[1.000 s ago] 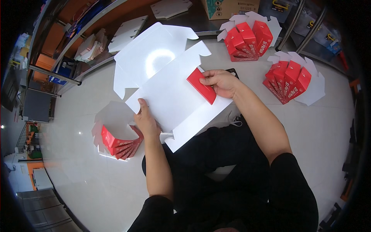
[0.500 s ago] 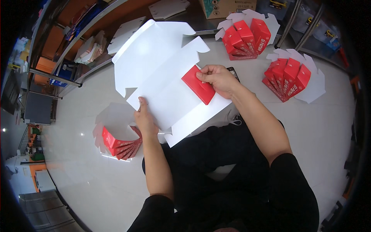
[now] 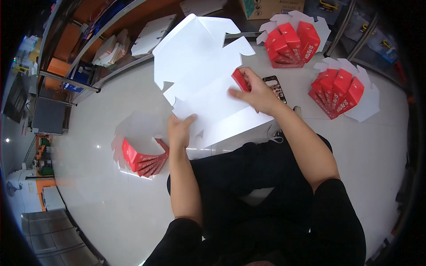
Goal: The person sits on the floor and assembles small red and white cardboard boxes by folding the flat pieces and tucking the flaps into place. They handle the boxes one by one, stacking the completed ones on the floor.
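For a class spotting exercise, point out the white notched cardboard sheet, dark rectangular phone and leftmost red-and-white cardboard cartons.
White notched cardboard sheet (image 3: 204,73): head view, its broad panel.
Dark rectangular phone (image 3: 275,86): head view, its screen.
Leftmost red-and-white cardboard cartons (image 3: 144,163): head view, their red sides.

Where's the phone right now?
In the head view, the phone lies on the floor right of centre, beside the right hand and below the upper fan of red cartons.
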`<state>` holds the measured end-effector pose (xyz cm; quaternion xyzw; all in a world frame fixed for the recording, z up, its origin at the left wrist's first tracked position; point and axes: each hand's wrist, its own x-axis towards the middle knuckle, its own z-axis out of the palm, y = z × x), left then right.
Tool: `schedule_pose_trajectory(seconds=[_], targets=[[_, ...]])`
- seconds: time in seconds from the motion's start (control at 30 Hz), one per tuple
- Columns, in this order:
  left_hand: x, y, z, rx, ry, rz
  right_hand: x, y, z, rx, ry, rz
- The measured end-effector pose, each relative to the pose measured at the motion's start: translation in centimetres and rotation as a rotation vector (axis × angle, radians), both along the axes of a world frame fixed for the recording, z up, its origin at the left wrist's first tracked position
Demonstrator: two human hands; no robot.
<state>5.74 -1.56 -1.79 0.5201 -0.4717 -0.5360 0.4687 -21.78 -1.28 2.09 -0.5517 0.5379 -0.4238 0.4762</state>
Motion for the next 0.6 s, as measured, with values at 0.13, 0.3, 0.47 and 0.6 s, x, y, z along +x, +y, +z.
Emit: schedule_pose_trajectory(seconds=[0.13, 0.3, 0.47, 0.6], targets=[[-0.1, -0.2, -0.4, -0.024, -0.393, 0.067, 2.7, 1.7, -1.2, -0.205, 0.112, -0.016], [0.7, -3.1, -5.1, -0.231, -1.116, 0.261, 6.4, 3.6, -1.3, -0.314, 0.012, 0.001], [2.7, -4.7, -10.7, -0.173, -0.84, 0.155, 8.2, 4.5, -1.8, -0.203, 0.024, -0.11], [-0.1, -3.8, -7.1, 0.03, -0.068, 0.096, 4.8, 3.0, -1.4, -0.201, -0.002, -0.251]])
